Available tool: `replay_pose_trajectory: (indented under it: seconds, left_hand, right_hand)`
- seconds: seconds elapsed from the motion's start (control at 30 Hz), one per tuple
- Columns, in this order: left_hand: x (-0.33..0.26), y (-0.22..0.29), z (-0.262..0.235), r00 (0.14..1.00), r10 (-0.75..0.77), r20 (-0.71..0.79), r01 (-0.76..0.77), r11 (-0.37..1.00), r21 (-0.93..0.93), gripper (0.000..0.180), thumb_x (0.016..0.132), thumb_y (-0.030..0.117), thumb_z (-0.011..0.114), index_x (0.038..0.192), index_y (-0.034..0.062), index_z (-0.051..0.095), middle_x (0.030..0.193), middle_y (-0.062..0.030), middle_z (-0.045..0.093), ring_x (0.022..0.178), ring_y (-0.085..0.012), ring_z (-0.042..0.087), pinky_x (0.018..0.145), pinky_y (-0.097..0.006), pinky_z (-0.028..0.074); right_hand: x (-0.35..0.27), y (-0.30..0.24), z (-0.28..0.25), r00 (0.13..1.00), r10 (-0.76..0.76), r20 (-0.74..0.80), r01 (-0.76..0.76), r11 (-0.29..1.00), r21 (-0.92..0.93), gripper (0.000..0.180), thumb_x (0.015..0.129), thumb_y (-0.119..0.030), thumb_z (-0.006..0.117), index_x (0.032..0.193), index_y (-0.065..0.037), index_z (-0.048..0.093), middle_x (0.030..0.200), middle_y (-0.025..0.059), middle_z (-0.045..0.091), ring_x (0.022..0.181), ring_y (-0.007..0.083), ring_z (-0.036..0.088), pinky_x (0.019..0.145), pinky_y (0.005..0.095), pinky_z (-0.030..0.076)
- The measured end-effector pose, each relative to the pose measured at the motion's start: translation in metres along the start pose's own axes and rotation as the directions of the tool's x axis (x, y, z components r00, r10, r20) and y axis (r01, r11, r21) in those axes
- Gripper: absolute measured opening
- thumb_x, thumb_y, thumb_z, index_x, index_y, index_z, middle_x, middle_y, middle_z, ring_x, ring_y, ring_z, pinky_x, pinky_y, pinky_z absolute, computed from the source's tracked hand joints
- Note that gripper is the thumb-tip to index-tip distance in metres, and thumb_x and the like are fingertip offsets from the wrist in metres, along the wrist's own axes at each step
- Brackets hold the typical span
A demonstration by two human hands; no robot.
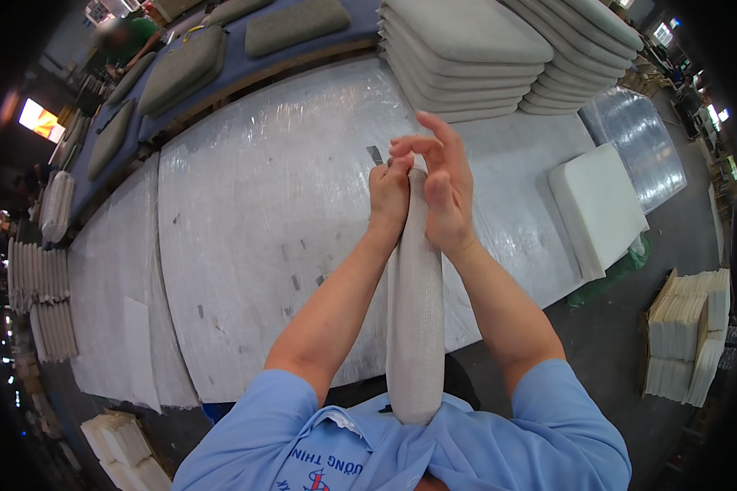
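Both forearms raised from the lower edge, converging toward twelve o'clock over the counter. Left hand fisted tight around the top end of a grey fabric roll, knuckles outward, grip fully closed on the cloth. Right hand pressed against the roll's right side just beside the left, palm on the fabric, fingers spread and lifted upward, grip loose and mostly open, only partly wrapped around the roll. Roll held upright between the two arms, lower end resting against the blue shirt at six o'clock, upper end hidden inside the left fist. Small dark tab showing just at eleven o'clock of the left hand, nature hard to tell. Counter wrapped in shiny plastic, wide bare stretch at nine to eleven o'clock of the hands, near edge running below the elbows. Stack of grey cushions at one o'clock, well apart from the hands. White foam slab at three o'clock, overhanging the counter's right edge. Floor at four o'clock with stacked white pads. More grey cushions on a blue bench at eleven o'clock, beyond the counter's far edge. Another person far off at eleven o'clock.
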State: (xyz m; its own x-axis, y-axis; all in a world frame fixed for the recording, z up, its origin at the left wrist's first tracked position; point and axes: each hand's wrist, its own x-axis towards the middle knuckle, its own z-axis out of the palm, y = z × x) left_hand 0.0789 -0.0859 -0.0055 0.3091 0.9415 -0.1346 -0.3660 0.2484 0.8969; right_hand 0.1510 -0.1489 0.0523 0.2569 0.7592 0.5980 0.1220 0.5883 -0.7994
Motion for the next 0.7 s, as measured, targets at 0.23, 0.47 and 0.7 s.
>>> replay_pose_trajectory:
  seconds: [0.23, 0.47, 0.7]
  left_hand:
    - [-0.009, 0.016, 0.008, 0.996, -0.016, -0.087, 0.035, 0.976, 0.217, 0.034, 0.097, 0.025, 0.060, 0.092, -0.0048, 0.076, 0.087, -0.0086, 0.073, 0.079, -0.0175, 0.064, 0.074, -0.034, 0.050]
    - [-0.005, 0.023, 0.013, 0.994, -0.102, -0.038, 0.107, 0.981, 0.161, 0.030, 0.095, 0.027, 0.061, 0.085, 0.0012, 0.072, 0.079, -0.0057, 0.068, 0.072, -0.0172, 0.062, 0.068, -0.034, 0.049]
    - [0.002, 0.011, -0.001, 0.982, -0.188, 0.004, 0.186, 0.976, 0.116, 0.031, 0.095, 0.032, 0.065, 0.086, 0.0033, 0.070, 0.082, -0.0067, 0.068, 0.074, -0.0168, 0.064, 0.070, -0.032, 0.051]
  right_hand:
    - [0.043, 0.016, -0.007, 0.959, 0.283, 0.019, -0.278, 0.949, -0.149, 0.089, 0.102, -0.075, 0.040, 0.166, -0.014, 0.027, 0.137, 0.0159, 0.060, 0.136, 0.0287, 0.051, 0.118, 0.0455, 0.033]
    - [0.053, 0.033, -0.026, 0.954, 0.298, -0.039, -0.300, 0.949, -0.094, 0.090, 0.104, -0.074, 0.033, 0.168, -0.011, 0.023, 0.154, 0.0212, 0.049, 0.151, 0.0333, 0.037, 0.126, 0.0463, 0.021]
    - [-0.147, -0.087, -0.006, 0.987, 0.091, 0.129, -0.063, 0.976, -0.211, 0.102, 0.102, -0.075, 0.033, 0.166, 0.003, 0.015, 0.171, 0.0259, 0.018, 0.159, 0.0410, 0.017, 0.128, 0.0541, 0.013]
